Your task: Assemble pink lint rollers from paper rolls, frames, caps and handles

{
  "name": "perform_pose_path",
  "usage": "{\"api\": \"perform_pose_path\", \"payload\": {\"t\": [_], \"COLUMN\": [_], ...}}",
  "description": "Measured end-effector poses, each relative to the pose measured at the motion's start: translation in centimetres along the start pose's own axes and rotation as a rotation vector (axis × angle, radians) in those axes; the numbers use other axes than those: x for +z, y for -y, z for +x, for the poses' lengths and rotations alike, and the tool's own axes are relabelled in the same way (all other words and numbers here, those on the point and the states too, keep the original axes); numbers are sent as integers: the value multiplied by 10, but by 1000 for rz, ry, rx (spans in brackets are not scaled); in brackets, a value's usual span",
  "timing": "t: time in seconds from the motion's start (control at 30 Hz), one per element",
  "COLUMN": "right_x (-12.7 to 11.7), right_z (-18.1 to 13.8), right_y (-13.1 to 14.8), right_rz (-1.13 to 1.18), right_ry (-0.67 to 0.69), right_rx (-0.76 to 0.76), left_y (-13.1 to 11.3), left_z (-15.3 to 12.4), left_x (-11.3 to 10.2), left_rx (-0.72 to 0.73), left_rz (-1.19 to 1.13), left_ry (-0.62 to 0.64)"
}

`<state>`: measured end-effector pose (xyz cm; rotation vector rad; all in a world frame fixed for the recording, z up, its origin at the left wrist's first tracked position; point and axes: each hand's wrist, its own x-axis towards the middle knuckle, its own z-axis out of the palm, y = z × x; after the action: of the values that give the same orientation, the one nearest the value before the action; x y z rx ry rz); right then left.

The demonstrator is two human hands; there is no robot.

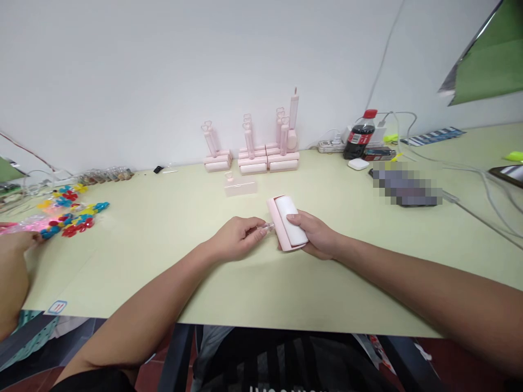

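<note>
A pink lint roller (279, 224) with a white paper roll is held tilted just above the table's middle. My right hand (321, 237) grips its right side, thumb lying across the white roll and fingers underneath. From the left, my left hand (239, 238) pinches the clear handle piece (267, 227) at the roller's pink side; most of that piece is hidden by the fingers. Beyond my hands lies a see-through pink cover (241, 187) with a small heart-shaped loop on it.
Several pink lint rollers (252, 163) stand with handles upright along the wall. To their right are a cola bottle (360, 135), a white case (358, 164), a blurred-out dark object (404, 186) and cables. At left, another person's hand (18, 239) touches colourful plastic pieces (77, 223).
</note>
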<state>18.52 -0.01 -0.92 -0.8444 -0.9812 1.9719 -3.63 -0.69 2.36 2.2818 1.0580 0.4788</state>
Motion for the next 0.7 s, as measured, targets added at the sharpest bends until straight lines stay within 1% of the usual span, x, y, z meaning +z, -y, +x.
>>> {"api": "perform_pose_path", "payload": {"t": [0.1,0.43,0.7], "right_x": [0,0,2], "right_z": [-1,0,-1], "right_y": [0,0,1], "right_rz": [-2,-9,-9], "right_ry": [25,41,15], "right_rx": [-9,-16,-5], "left_y": [0,1,1], "left_z": [0,1,1], "left_x": [0,1,1], "left_rx": [4,-5,-6], "left_rz": [-2,13,4], "left_ry": [2,11,12]}}
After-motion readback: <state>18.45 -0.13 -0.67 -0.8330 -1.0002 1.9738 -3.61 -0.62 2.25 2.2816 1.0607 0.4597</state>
